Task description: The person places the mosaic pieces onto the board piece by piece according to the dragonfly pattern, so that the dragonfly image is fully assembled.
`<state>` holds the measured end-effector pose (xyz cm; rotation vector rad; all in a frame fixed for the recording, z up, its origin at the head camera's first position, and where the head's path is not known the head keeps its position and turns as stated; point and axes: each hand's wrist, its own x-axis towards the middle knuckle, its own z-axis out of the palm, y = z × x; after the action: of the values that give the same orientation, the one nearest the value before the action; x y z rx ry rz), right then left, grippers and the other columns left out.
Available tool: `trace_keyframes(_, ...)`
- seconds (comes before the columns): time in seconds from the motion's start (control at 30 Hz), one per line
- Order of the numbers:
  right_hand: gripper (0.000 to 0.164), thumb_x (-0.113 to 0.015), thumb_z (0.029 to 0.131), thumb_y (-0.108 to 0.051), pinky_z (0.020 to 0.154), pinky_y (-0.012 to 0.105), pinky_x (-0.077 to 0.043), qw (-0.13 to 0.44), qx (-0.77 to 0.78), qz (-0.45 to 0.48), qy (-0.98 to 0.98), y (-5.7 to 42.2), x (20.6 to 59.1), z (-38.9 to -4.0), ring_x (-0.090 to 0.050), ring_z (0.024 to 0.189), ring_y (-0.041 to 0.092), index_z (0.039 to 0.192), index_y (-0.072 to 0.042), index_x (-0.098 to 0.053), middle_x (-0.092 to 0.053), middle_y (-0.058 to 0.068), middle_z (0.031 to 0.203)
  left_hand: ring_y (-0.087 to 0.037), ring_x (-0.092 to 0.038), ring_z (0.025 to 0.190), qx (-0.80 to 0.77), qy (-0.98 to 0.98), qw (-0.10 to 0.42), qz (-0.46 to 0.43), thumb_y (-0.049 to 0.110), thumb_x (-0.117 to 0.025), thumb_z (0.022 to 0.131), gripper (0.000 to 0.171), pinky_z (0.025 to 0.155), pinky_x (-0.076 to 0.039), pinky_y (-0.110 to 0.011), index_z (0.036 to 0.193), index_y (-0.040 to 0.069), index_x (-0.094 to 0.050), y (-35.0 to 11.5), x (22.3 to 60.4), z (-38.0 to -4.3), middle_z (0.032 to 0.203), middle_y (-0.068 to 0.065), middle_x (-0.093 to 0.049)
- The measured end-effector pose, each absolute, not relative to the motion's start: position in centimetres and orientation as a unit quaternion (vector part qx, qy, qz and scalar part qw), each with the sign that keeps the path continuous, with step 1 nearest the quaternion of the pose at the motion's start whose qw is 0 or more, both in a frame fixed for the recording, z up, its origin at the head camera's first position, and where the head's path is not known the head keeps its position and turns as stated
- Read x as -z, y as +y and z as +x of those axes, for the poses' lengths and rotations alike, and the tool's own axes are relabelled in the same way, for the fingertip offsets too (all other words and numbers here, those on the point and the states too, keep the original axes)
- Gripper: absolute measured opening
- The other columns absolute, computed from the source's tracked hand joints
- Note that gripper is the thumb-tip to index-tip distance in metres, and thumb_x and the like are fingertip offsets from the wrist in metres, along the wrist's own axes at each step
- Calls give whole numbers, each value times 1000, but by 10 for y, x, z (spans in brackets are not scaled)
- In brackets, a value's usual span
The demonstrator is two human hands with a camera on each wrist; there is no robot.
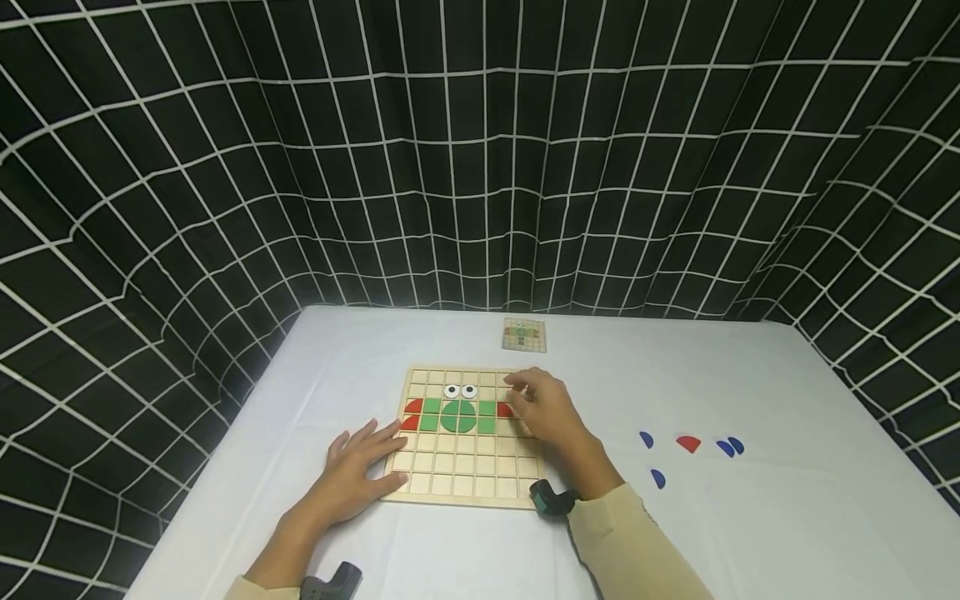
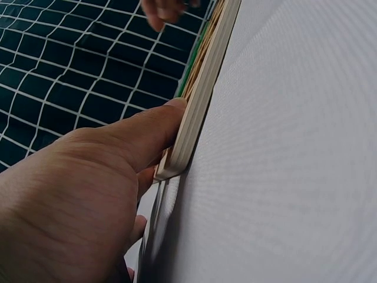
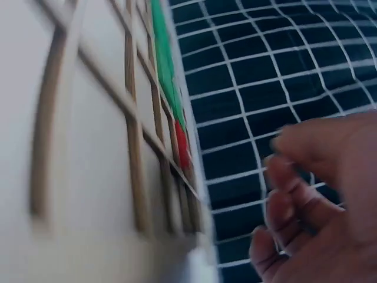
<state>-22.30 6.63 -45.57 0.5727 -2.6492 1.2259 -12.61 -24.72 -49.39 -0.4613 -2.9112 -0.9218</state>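
A wooden grid board (image 1: pixel 465 464) lies flat on the table. On it, green quarter-circles (image 1: pixel 450 408) form a disc, flanked by green squares (image 1: pixel 431 406), with two eye discs (image 1: pixel 452 391) above. Red quarter-circles (image 1: pixel 412 407) fill two cells at the left side, and one red piece (image 1: pixel 503 410) shows at the right. My left hand (image 1: pixel 348 475) rests on the board's left edge, fingers spread, thumb near the front corner. Over the board's right side hovers my right hand (image 1: pixel 551 412), its fingers loosely bent; nothing appears between its fingertips in the right wrist view.
Right of the board lie a loose red quarter-circle (image 1: pixel 688 444) and several blue half-circles (image 1: pixel 658 478). Behind the board is a small pattern card (image 1: pixel 524 335) with a similar design. A dark gridded curtain (image 1: pixel 487 167) hangs around the white table (image 1: pixel 787 500).
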Motion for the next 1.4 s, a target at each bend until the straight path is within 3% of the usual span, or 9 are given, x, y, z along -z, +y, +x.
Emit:
trace_keyframes(0.33, 21, -69, 86, -4, 72, 46, -49, 171, -443, 243, -846, 98, 390, -202, -54, 82, 20, 107, -3, -70, -63, 2, 88, -31, -23, 141, 298, -944, 26, -142, 44, -74, 82, 57, 111, -1, -57, 130, 17, -62, -246, 493, -126, 148, 2, -42)
trace_keyframes(0.57, 23, -69, 86, 0, 72, 37, -46, 225, -411, 266, -842, 134, 354, -185, -54, 87, 18, 108, -5, -70, -66, -1, 97, -31, -23, 141, 302, -942, 28, -143, 44, -74, 81, 57, 110, -1, -58, 130, 16, -62, -246, 492, -125, 148, 2, -43)
trace_keyframes(0.77, 32, -72, 77, 14, 74, 23, -43, 276, -408, 315, -811, 168, 341, -174, -53, 84, 16, 104, -2, -70, -65, 0, 97, -31, -23, 141, 304, -941, 27, -145, 42, -75, 82, 57, 110, -1, -58, 130, 16, -62, -246, 492, -125, 148, 2, -42)
trace_keyframes(1.1, 46, -63, 65, 29, 72, 21, -40, 268, -437, 352, -783, 231, 356, -167, -46, 86, 15, 106, 7, -67, -62, 9, 99, -30, -23, 142, 299, -943, 23, -143, 45, -73, 82, 58, 111, -2, -57, 131, 17, -62, -244, 493, -127, 148, 3, -42)
trace_keyframes(1.4, 48, -66, 66, 30, 73, 17, -39, 248, -419, 281, -827, 273, 395, -171, -46, 87, 12, 108, 7, -66, -61, 2, 101, -30, -23, 142, 296, -945, 22, -135, 45, -73, 82, 58, 111, -2, -56, 131, 17, -62, -245, 491, -126, 148, 2, -42)
